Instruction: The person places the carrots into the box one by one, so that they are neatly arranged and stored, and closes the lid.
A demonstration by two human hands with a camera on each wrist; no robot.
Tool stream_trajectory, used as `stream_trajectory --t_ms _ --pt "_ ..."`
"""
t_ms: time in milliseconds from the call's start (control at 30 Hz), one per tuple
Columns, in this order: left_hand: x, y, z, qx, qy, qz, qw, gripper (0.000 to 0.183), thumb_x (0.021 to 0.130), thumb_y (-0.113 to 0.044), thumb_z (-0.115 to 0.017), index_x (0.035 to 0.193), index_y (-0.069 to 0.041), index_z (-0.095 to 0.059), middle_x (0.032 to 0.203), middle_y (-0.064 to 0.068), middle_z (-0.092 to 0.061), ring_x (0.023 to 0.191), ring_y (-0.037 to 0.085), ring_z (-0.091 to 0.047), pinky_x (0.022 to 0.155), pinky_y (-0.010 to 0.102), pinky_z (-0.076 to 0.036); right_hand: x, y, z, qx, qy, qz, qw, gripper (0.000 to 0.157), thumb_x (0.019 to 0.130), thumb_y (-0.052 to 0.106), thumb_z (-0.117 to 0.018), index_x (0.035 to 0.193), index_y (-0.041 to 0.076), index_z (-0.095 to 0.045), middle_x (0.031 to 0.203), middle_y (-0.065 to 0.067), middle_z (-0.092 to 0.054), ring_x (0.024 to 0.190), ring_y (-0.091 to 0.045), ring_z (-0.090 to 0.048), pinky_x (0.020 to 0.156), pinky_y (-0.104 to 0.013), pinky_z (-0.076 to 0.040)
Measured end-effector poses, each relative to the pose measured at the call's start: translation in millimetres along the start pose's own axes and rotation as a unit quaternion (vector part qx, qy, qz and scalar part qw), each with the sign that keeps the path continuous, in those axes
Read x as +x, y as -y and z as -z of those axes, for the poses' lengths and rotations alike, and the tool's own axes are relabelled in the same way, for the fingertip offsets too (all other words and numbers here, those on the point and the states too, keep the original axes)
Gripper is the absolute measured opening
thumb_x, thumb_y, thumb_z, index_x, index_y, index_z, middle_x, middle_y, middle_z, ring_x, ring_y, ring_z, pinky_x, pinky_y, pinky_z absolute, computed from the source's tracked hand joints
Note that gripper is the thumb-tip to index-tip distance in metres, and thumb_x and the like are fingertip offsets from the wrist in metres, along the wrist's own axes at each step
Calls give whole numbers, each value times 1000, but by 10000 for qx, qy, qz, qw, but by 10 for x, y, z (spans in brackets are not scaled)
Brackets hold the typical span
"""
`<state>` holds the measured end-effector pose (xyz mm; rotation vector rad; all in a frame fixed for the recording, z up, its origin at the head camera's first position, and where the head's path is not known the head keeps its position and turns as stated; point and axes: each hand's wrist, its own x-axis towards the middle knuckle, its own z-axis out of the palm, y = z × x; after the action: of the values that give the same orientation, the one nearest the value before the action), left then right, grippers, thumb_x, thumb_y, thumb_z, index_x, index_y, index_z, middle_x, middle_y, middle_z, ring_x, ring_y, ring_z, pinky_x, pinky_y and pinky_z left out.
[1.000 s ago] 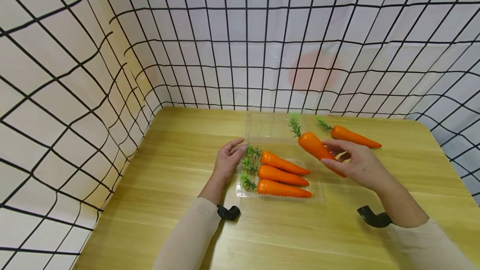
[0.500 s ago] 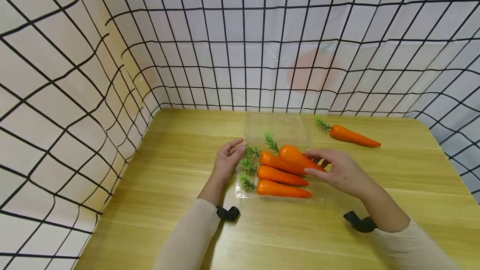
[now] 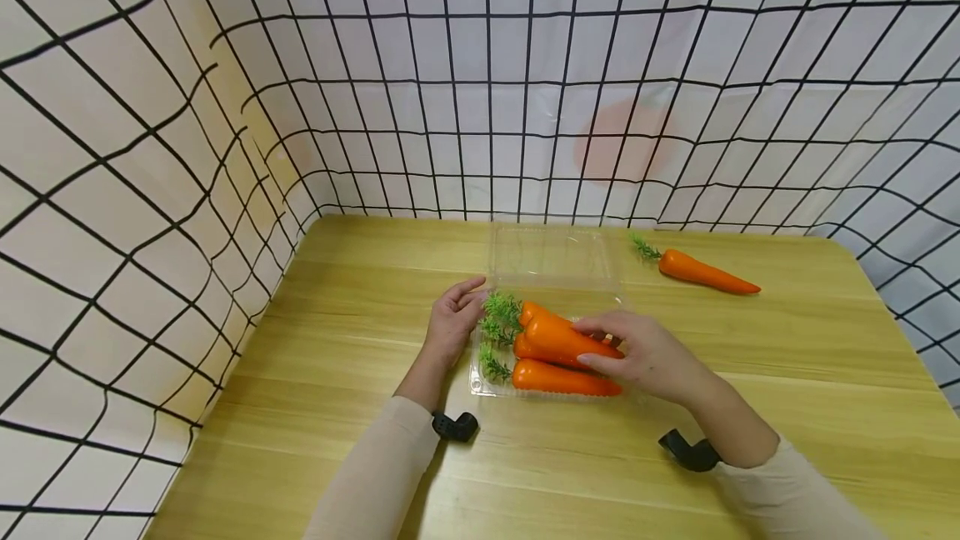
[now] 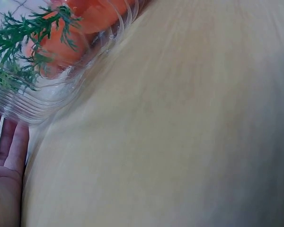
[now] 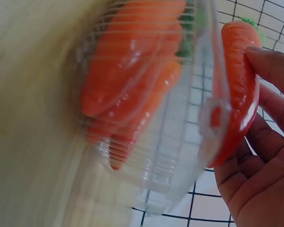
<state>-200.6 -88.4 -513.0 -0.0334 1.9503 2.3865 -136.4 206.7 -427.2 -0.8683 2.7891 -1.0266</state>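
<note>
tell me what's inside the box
In the box: three carrots. From above, a fourth carrot, held over them in the right hand, hides much of two; anything beneath is covered.

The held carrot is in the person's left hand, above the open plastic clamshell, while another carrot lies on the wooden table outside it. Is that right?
Wrong hand: the head view shows the held carrot in the right hand. It is above the open plastic clamshell, and another carrot lies on the wooden table.
</note>
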Motion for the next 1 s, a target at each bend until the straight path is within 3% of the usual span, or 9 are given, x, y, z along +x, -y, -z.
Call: stream_trajectory --t_ms 167,400,667,867,1000 --pt "-10 -12 -2 307 -74 10 9995 39 98 -12 -67 135 -4 -64 109 0 -79 80 1 -63 67 16 -49 6 -1 -60 -65 211 -141 9997 37 89 25 -80 125 19 -73 122 -1 -74 100 -14 -65 85 -35 -59" --pt "-13 -3 11 263 34 -92 9996 39 98 -12 -66 137 -5 -63 118 9 -77 97 6 -70 89 22 -56 30 -3 -124 -148 484 -251 9984 36 91 25 -79 125 19 -72 128 -5 -72 119 -32 -65 102 -56 -53" --pt "-9 4 3 218 54 -109 9997 40 98 -11 -66 137 -4 -62 113 3 -78 96 5 -70 88 21 -56 22 -20 -156 -187 581 -470 9970 38 90 23 -79 127 19 -71 132 -8 -70 128 -36 -61 108 -59 -49" --pt "-2 2 0 340 16 -97 9994 40 98 -14 -67 136 -4 -63 108 -4 -79 83 3 -65 69 17 -49 15 -51 -143 -183 581 -471 9970 35 92 23 -77 126 18 -71 124 -3 -72 109 -22 -67 96 -48 -57" --pt "-11 -8 3 295 7 -78 9995 40 98 -14 -68 136 -4 -63 107 -5 -79 88 3 -67 72 17 -50 5 -68 -112 -82 495 -508 9975 34 92 22 -77 125 17 -72 123 -1 -73 107 -19 -68 94 -46 -59"
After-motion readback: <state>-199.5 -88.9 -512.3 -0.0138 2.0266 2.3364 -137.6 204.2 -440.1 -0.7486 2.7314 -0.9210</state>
